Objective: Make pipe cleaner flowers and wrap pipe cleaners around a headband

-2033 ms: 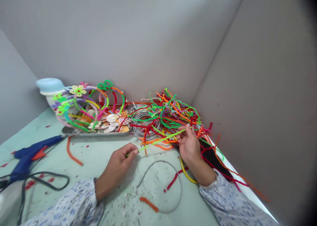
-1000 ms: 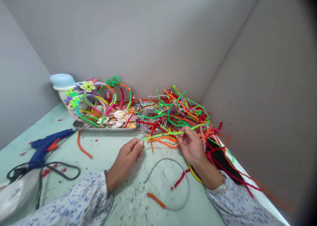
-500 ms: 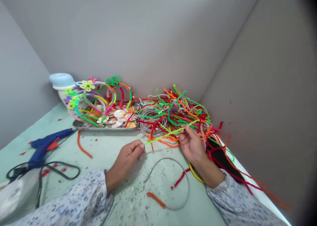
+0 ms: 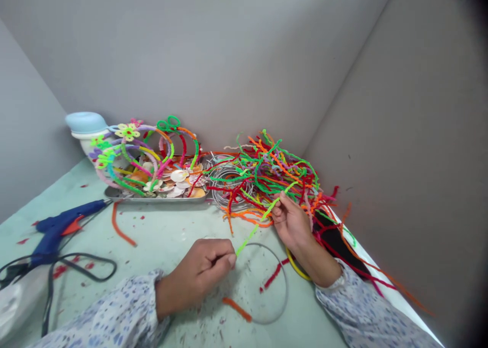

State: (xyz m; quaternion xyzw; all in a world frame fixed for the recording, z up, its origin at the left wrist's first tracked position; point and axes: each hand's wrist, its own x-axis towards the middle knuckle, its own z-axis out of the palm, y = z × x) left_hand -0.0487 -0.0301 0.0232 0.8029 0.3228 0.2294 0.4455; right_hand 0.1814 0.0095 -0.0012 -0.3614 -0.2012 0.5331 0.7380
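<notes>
A bright lime-green pipe cleaner (image 4: 253,232) runs slantwise between my two hands. My left hand (image 4: 204,274) is closed around its lower end, above the table. Higher and to the right, my right hand (image 4: 288,218) pinches it near the upper end, and a short tip sticks out past the fingers. Under and between the hands lies a grey wire headband (image 4: 286,287) whose lower end is wrapped in an orange pipe cleaner piece (image 4: 237,310). A short red pipe cleaner (image 4: 272,279) crosses the headband, and a yellow ring (image 4: 295,264) is partly behind my right wrist.
A tangled pile of coloured pipe cleaners (image 4: 280,165) and coiled wire (image 4: 224,175) lie at the back. Left of them, a metal tray (image 4: 160,200) holds shells and decorated headbands (image 4: 145,129), beside a white pot (image 4: 88,139). A blue glue gun (image 4: 61,226) with its cord lies at left.
My left hand has come down and closer, so the lime-green pipe cleaner slants more steeply. My right hand keeps its pinch. The view has shifted slightly.
</notes>
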